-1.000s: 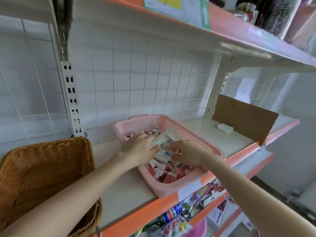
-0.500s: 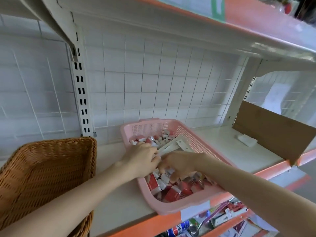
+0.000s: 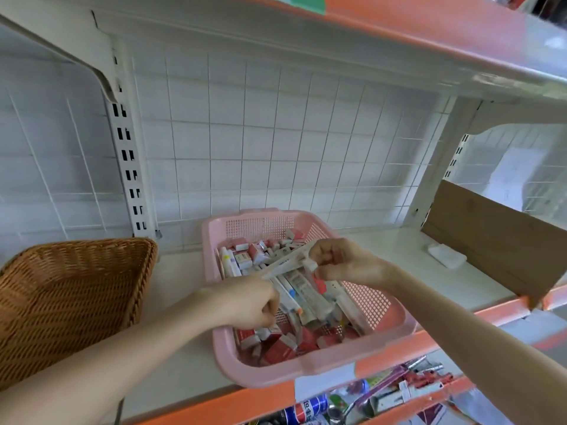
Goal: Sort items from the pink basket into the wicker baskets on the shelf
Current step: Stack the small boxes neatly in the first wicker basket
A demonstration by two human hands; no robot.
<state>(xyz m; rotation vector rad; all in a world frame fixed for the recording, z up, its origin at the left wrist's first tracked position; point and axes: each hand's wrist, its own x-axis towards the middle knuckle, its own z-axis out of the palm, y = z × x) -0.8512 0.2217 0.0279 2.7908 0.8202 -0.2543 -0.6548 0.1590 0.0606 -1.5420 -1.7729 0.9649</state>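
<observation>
We see one pink basket (image 3: 306, 374) of smooth moulded plastic, rectangular with rounded corners and walls pierced in a fine lattice. It sits on the pale shelf (image 3: 184, 363) at the orange front edge. It is heaped with small red-and-white cartons, white tubes and long flat packs, too many and too jumbled for us to count.

Above the middle of the pink basket, a bundle of long white packs (image 3: 288, 260) slants across it, flat and narrow. How many packs are in it we cannot tell. The right hand (image 3: 343, 262) grips its upper end over the far right part of the pink basket, the fingers (image 3: 322, 256) curled tight round the packs. The left hand (image 3: 251, 302) is over the pink basket's left rim, where the bundle's lower end meets it. Its fingers (image 3: 270, 305) are balled together, but we cannot tell whether they clamp the packs.

To the left of the pink basket, apart from it, stands one wicker basket (image 3: 76, 286), brown, tightly woven, with a thick plaited rim. To the right of the pink basket lies one small white block (image 3: 446, 255), and beyond it one flat brown cardboard panel (image 3: 491, 240) stands on edge. Behind the pink basket rises a white wire grid (image 3: 276, 148) of square cells, and to its left one slotted metal post (image 3: 129, 167).
</observation>
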